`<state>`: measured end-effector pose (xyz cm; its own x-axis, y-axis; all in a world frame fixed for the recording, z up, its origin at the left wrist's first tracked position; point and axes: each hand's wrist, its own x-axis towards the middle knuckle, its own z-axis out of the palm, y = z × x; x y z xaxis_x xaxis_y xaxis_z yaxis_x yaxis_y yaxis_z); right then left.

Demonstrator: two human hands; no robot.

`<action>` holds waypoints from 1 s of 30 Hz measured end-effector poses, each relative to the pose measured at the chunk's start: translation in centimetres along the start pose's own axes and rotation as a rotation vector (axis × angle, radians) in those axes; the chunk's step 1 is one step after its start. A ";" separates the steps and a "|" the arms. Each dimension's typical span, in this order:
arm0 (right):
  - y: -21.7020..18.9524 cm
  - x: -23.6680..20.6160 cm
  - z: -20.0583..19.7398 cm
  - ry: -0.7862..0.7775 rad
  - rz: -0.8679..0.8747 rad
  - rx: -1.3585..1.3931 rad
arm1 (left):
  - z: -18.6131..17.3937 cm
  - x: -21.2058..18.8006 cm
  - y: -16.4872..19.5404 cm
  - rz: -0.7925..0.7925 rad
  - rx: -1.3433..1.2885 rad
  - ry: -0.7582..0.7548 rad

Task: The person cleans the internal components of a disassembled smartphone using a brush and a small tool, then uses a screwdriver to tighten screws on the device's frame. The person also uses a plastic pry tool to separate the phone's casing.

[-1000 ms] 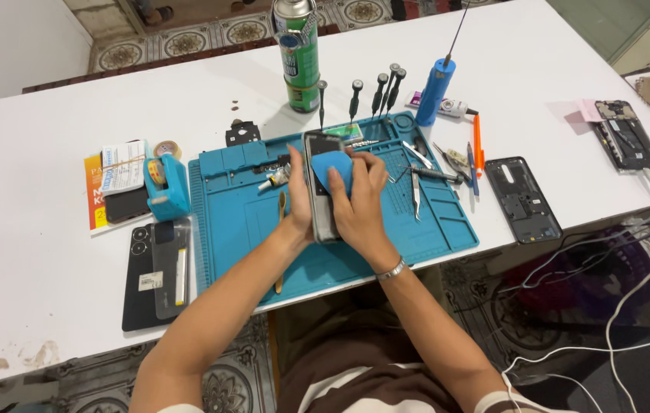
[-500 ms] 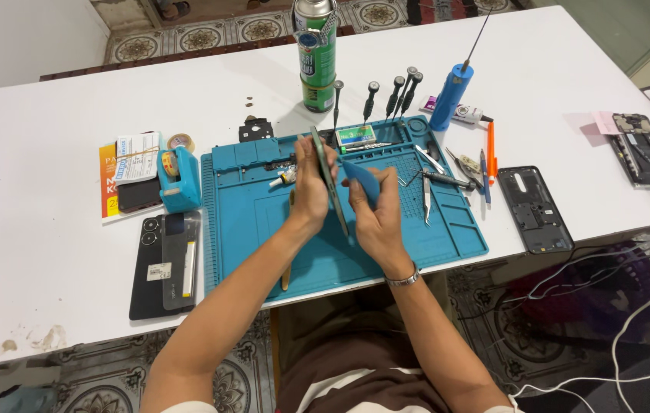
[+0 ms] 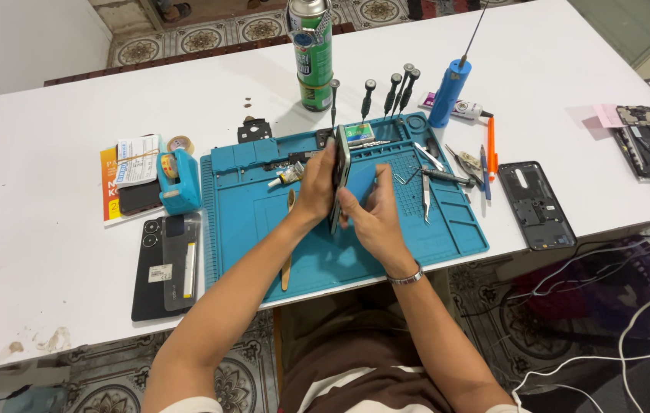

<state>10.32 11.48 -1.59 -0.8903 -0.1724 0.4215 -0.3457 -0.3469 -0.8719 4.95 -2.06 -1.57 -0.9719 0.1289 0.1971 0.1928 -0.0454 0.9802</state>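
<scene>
Fingers: those of the left hand (image 3: 316, 187) are closed around a phone (image 3: 339, 177) held on edge; those of the right hand (image 3: 368, 214) are curled around a small blue tool (image 3: 365, 180) pressed to the phone's side.
Desk: a long white desk (image 3: 50, 260) is seen carrying everything.
Mat: a blue work mat (image 3: 248, 222) is laid at the front edge, beneath both hands.
Phone: it is held upright above the middle of the mat.
Dark phone: one (image 3: 164, 264) is laid flat left of the mat.
Back cover: a black shell (image 3: 537, 204) is laid right of the mat.
Spray can: a green can (image 3: 311, 53) is stood behind the mat.
Tape dispenser: a blue one (image 3: 179, 180) is set at the mat's left corner.
Screwdrivers: several (image 3: 391, 93) are stood along the mat's rear edge.
Tweezers: a pair (image 3: 425, 193) is laid on the mat, right of the hands.
</scene>
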 end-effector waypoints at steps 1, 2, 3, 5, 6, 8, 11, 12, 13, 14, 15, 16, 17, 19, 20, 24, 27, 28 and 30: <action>0.0 0.0 0.0 0.008 0.008 -0.007 | 0.1 0.0 0.0 0.034 0.029 0.012; -0.1 -0.1 0.0 0.017 0.017 -0.015 | 0.2 -0.2 -0.1 0.065 0.058 0.023; -0.1 -0.2 0.0 0.027 0.002 -0.019 | 0.3 -0.4 0.0 0.063 0.123 0.021; -0.3 -0.2 -0.1 0.048 -0.040 -0.026 | 0.2 -0.4 0.2 0.069 0.259 0.009; -0.3 -0.2 -0.1 0.059 -0.036 -0.018 | 0.3 -0.4 0.3 0.057 0.241 -0.014; -0.4 -0.3 -0.1 0.078 -0.022 -0.002 | 0.2 -0.4 0.5 0.027 0.203 -0.057; -0.5 -0.3 0.0 0.065 -0.041 0.010 | -0.5 0.4 0.6 0.109 0.193 -0.099; -0.4 -0.3 0.0 0.064 -0.038 0.012 | -0.6 0.6 0.5 0.041 0.147 -0.088; -0.3 -0.3 0.1 0.061 -0.034 0.014 | -0.8 0.8 0.2 -0.028 0.102 -0.077; -0.2 -0.3 0.1 0.058 -0.033 0.017 | -0.9 0.9 0.0 -0.094 0.057 -0.067; -0.1 -0.2 0.0 0.061 -0.054 -0.029 | -0.9 1.0 -0.2 -0.052 0.037 -0.069; -0.1 -0.3 -0.1 0.065 -0.074 -0.075 | -0.8 1.0 -0.6 -0.013 0.016 -0.072; -0.1 -0.3 -0.2 0.071 -0.094 -0.121 | -0.8 1.0 -0.8 0.027 -0.004 -0.077; -0.2 -0.4 -0.1 0.052 -0.096 -0.055 | -0.9 1.0 -1.1 -0.049 -0.092 -0.115; -0.2 -0.5 -0.1 0.044 -0.096 -0.022 | -1.0 1.0 -1.1 -0.089 -0.136 -0.135; -0.9 -0.8 0.4 0.064 -0.123 0.014 | -1.5 1.3 -0.6 -0.040 -0.165 -0.131; -1.4 -0.8 0.7 0.081 -0.128 -0.096 | -2.0 1.3 -0.3 -0.057 -0.122 -0.084; -1.5 -0.8 0.8 0.082 -0.145 -0.130 | -2.0 1.3 -0.3 -0.074 -0.135 -0.073; -1.5 -0.8 0.8 0.092 -0.167 -0.174 | -1.9 1.3 -0.5 -0.103 -0.213 -0.058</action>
<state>11.80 11.42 -0.38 -0.8371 -0.0390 0.5457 -0.5288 -0.1979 -0.8253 3.31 -3.80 -1.84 -0.9743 0.2002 0.1031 0.0541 -0.2365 0.9701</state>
